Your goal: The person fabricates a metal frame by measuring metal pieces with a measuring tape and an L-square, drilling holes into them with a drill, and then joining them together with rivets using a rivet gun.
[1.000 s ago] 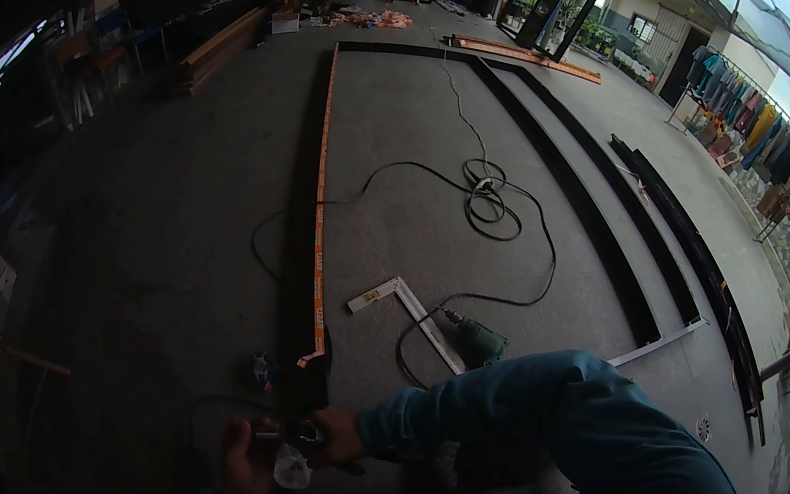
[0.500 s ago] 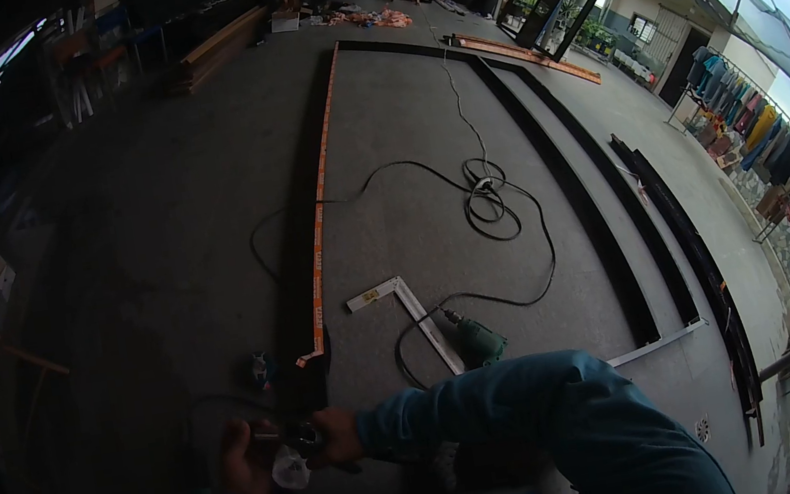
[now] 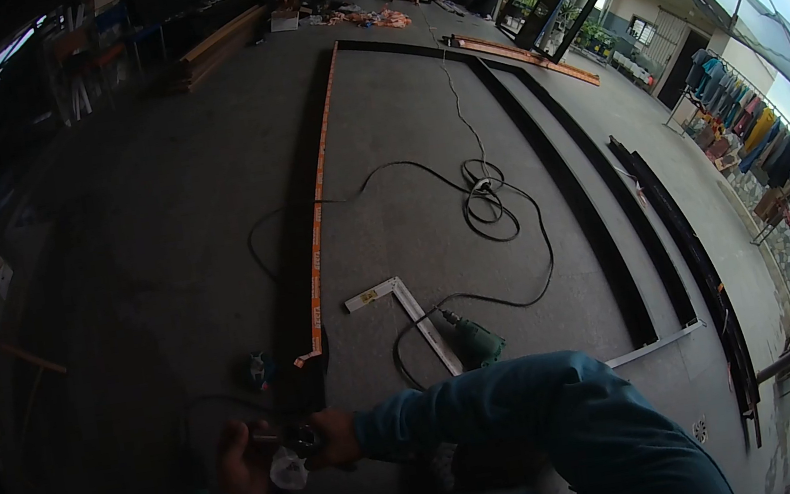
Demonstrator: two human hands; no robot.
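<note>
At the near end of the dark frame bar (image 3: 302,391), my left hand (image 3: 242,463) and my right hand (image 3: 339,437) are close together. My right fingers are closed on a dark, roundish thing (image 3: 303,438) whose kind the dim light hides. A crumpled piece of clear plastic (image 3: 289,471) hangs just below it, between the hands. My left fingers are bent around something thin that points toward the right hand; I cannot make out what it is. Nearby on the floor lie a green power drill (image 3: 476,341) and a white-armed try square (image 3: 410,308).
A black cable (image 3: 548,246) loops across the floor inside the large frame. Orange tape (image 3: 318,238) runs along its left bar. More black bars (image 3: 685,226) lie at the right. A small blue-and-dark item (image 3: 260,369) sits left of the bar. Clothes hang on a rack (image 3: 762,130).
Both hands stay nearly in place, still close together around the dark thing and the plastic. The view has shifted very slightly; nothing else visibly differs.
</note>
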